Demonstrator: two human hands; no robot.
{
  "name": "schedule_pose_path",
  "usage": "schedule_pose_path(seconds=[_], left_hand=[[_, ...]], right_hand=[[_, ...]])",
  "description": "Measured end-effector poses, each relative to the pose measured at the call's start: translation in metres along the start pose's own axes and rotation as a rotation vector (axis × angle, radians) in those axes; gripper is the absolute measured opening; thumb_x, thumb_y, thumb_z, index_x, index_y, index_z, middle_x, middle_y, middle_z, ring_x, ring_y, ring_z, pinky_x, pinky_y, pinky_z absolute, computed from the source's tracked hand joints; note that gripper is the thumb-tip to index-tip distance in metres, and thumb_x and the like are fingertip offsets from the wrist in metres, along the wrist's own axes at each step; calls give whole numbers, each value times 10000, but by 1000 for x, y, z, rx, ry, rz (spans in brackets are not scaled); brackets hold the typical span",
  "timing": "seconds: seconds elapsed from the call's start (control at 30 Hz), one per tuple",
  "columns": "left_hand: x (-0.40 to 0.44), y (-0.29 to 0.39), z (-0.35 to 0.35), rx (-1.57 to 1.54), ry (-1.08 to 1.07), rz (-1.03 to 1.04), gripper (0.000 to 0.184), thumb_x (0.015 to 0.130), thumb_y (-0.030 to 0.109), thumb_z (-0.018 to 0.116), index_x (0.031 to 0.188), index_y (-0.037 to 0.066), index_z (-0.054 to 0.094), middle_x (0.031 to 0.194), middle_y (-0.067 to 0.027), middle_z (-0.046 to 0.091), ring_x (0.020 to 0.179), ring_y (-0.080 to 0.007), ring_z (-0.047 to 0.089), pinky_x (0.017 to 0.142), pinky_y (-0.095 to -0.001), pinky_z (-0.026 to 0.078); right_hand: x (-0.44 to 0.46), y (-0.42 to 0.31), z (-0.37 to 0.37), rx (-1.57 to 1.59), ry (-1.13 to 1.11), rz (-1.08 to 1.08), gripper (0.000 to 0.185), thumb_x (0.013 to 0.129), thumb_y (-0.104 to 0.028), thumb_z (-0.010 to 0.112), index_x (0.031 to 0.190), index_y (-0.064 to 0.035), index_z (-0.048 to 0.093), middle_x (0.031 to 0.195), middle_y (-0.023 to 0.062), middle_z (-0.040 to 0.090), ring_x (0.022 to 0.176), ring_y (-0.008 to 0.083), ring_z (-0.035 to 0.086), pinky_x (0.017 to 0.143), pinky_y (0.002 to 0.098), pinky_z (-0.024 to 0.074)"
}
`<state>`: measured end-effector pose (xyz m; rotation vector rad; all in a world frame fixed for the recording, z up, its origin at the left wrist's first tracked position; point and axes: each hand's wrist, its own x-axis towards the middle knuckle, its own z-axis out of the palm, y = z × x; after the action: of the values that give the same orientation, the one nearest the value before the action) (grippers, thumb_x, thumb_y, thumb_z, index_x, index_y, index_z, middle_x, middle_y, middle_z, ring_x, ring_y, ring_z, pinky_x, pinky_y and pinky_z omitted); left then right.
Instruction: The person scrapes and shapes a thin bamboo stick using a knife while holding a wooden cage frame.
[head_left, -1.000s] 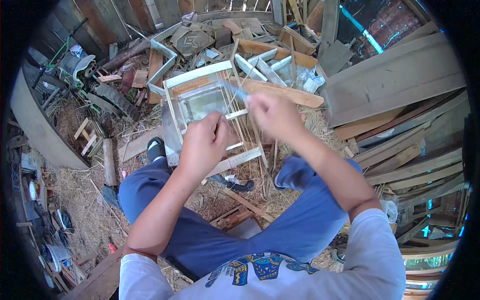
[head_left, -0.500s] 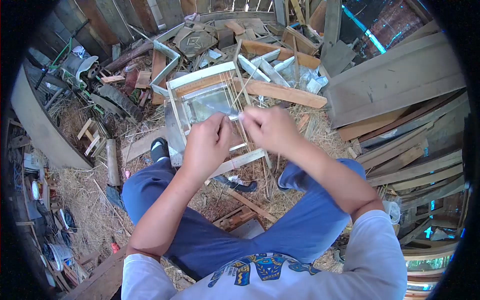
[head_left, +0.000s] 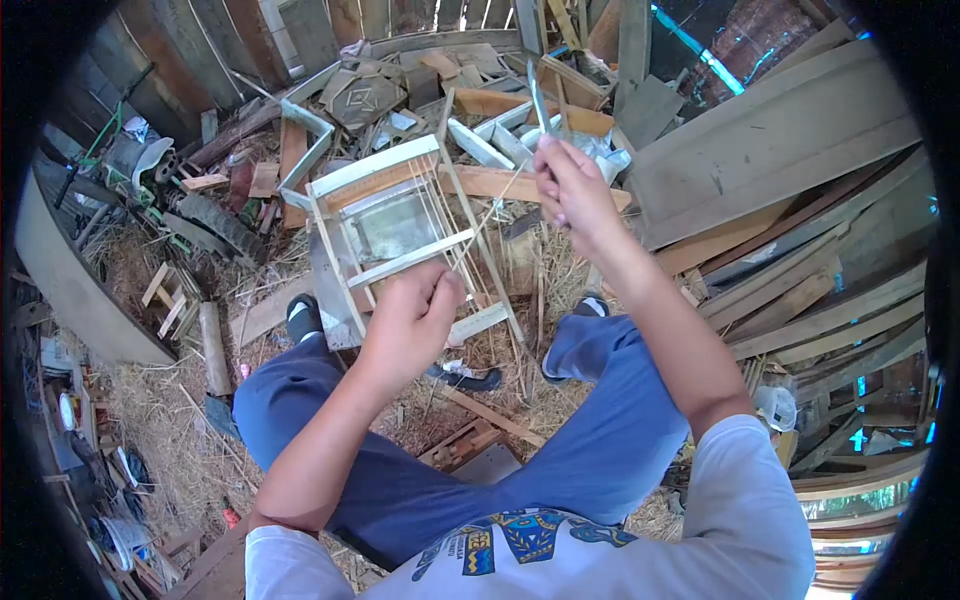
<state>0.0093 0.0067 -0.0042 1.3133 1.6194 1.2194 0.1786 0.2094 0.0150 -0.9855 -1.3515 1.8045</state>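
My right hand (head_left: 580, 190) grips a knife (head_left: 540, 98), its narrow blade pointing up and away from me. Closed in a fist, my left hand (head_left: 415, 318) is held in front of the near part of a wooden frame (head_left: 375, 163). A thin wooden stick (head_left: 499, 205) slants up and right from the left fist, which appears to hold it; its lower end is hidden by the fingers. Several more thin sticks (head_left: 425, 200) lie along the right side of the frame. The two hands are apart.
Scrap boards and light-coloured wood pieces (head_left: 480, 145) are heaped beyond the frame. Long planks (head_left: 800, 290) are stacked at the right, and a large panel (head_left: 770, 145) leans above them. A wheeled machine (head_left: 215, 225) stands at the left. Straw (head_left: 190, 410) covers the ground.
My right hand has moved up and away from the left with the knife, whose blade now points upward. My left fist has moved slightly down, with the thin stick.
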Motion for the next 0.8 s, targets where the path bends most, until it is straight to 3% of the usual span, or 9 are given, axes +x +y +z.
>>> schedule_pose_path(seconds=[0.03, 0.1, 0.23, 0.33, 0.4, 0.5, 0.6, 0.7, 0.8], left_hand=[[1, -1, 0, -38, -28, -54, 288, 1073, 145, 517, 890, -36, 647, 663, -84, 569, 612, -123, 523, 591, -346, 442], [3, -7, -1, -105, -67, -115, 298, 1091, 177, 510, 917, -18, 654, 686, -16, 557, 639, -89, 509, 593, -316, 420], [5, -14, -4, -157, -121, -138, 341, 1100, 214, 492, 906, -13, 656, 695, -13, 551, 650, -90, 507, 610, -303, 420], [7, -6, -7, -162, -220, -202, 362, 1118, 261, 454, 989, -10, 657, 753, -21, 578, 698, -92, 529, 633, -295, 437], [6, 5, -7, -241, -168, -310, 282, 1135, 254, 485, 1150, 19, 641, 778, -24, 634, 638, -71, 489, 596, -241, 412], [11, -5, -4, -170, -163, -245, 297, 1144, 297, 489, 1239, 49, 624, 802, -35, 667, 624, -71, 491, 558, -247, 412], [12, -4, 1, -302, -143, -234, 329, 1141, 300, 506, 1140, -10, 617, 833, -6, 603, 758, -81, 559, 669, -261, 469], [14, -11, 1, -327, -146, -216, 234, 1132, 199, 515, 1106, -14, 609, 802, 7, 578, 725, -73, 538, 651, -248, 451], [14, -11, 1, -286, -126, -178, 253, 1137, 224, 495, 1090, 15, 628, 782, 3, 567, 662, -55, 487, 612, -247, 401]], right_hand=[[-3, 1, 2, 29, -36, 12, 281, 1101, -356, 585, 992, -98, 561, 686, -55, 489, 435, 24, 348, 407, 216, 292], [-5, 1, 7, -35, -91, -11, 269, 1098, -345, 595, 999, -96, 563, 692, -50, 503, 435, 25, 357, 407, 219, 296], [-7, 3, 11, -56, -151, -21, 202, 1088, -280, 620, 1041, -88, 578, 718, -29, 563, 432, 29, 373, 410, 224, 301], [-9, 3, 12, -76, -124, -39, 175, 1089, -259, 620, 1052, -91, 583, 723, -25, 574, 436, 29, 376, 413, 224, 302], [-10, 4, 13, -102, -104, -48, 164, 1089, -250, 621, 1056, -94, 585, 722, -24, 574, 441, 29, 380, 415, 223, 302], [-12, 7, 13, -128, -133, -71, 178, 1078, -269, 632, 1018, -103, 610, 711, -44, 600, 500, 18, 415, 435, 219, 299], [-13, 9, 18, -155, -143, -84, 181, 1078, -271, 635, 1003, -107, 621, 703, -56, 596, 504, 20, 415, 449, 221, 297], [-15, 9, 21, -150, -156, -67, 187, 1078, -270, 636, 992, -104, 625, 703, -58, 594, 518, 21, 425, 454, 226, 308], [-14, 7, 19, -146, -159, -99, 188, 1078, -268, 636, 1000, -97, 630, 704, -55, 597, 525, 19, 438, 460, 222, 316]])
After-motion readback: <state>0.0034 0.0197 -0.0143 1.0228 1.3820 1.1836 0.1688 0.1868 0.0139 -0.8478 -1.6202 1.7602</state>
